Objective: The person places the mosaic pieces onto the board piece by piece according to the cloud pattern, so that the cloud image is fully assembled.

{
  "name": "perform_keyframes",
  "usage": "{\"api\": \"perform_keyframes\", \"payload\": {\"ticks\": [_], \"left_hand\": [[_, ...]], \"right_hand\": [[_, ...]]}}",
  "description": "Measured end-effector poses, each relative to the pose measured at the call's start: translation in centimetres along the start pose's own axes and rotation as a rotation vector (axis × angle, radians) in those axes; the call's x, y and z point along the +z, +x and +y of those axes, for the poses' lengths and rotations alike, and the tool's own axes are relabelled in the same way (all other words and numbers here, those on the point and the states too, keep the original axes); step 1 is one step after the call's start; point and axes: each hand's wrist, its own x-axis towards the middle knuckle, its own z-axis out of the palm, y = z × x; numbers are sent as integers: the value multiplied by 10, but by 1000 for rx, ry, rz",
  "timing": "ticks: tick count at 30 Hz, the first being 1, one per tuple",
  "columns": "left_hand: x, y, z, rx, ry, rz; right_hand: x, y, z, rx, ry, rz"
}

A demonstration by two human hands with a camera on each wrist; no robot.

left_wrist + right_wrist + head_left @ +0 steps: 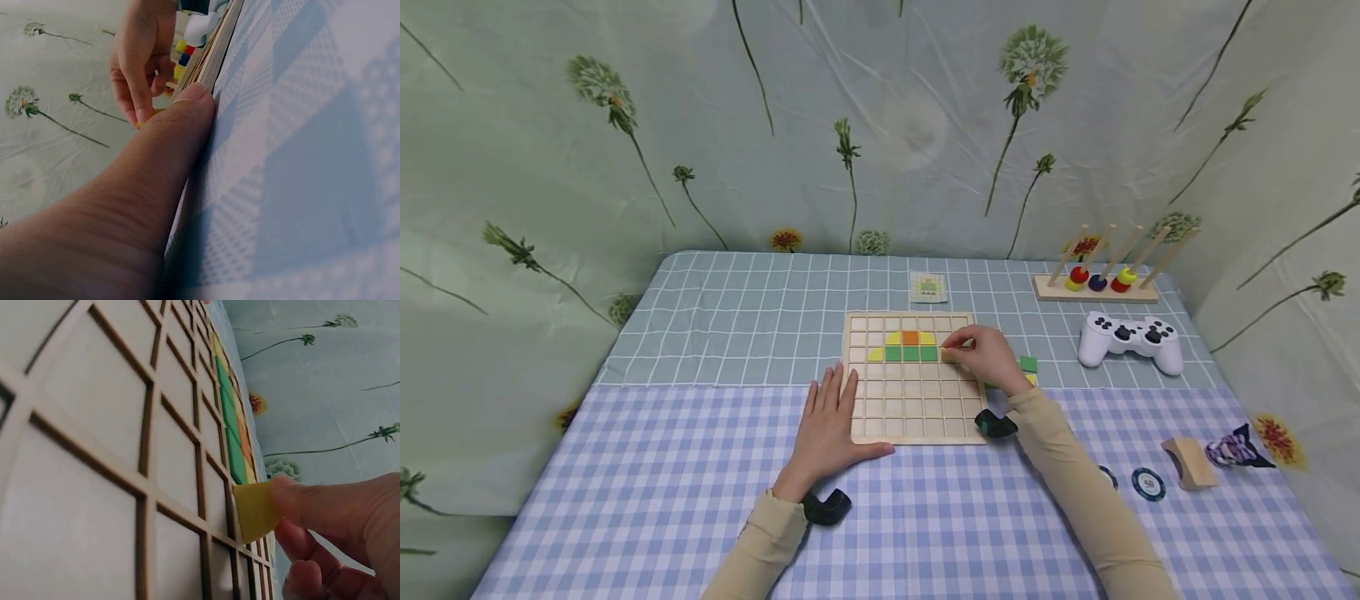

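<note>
Yellow curve-edged flat tile [255, 511] pinched in right hand [987, 357], grip nearly closed; left hand [826, 429] spread wide, touching pale wooden gridded board [917, 408].

Soft, even light is filling the head view, while pale glare patches are showing on the glossy grey-green fabric curtain printed with dandelions [917, 125]. Fine print on the small square pale paper card [928, 287] is blurring. The left wrist view is looking dimmer; dark shadow is gathering under the bare left hand [125, 200], and the blue-and-white checked tablecloth [312, 169] is blurring toward the right edge. Muted light is dulling the right wrist view, where shadows are lining the ridges of the pale wooden grid board [81, 506] and its nearest squares are looking soft.
</note>
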Motion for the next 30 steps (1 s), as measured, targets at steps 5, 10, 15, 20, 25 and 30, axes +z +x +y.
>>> {"api": "perform_keyframes", "payload": {"ticks": [5,10,15,20,25,30], "left_hand": [[-1,0,0,2,3,3],[-1,0,0,0,2,2],[1,0,-1,5,6,2],[2,1,0,14,-1,14],[1,1,0,16,-8,12],[1,1,-1,5,-8,4]], "right_hand": [[3,0,-2,11,-28,11],[6,1,-5,25,-104,44],[8,1,-3,19,-162,53],[-1,-5,3,15,-139,24],[-24,-14,10,29,-102,84],[-50,-25,18,69,-129,112]]}}
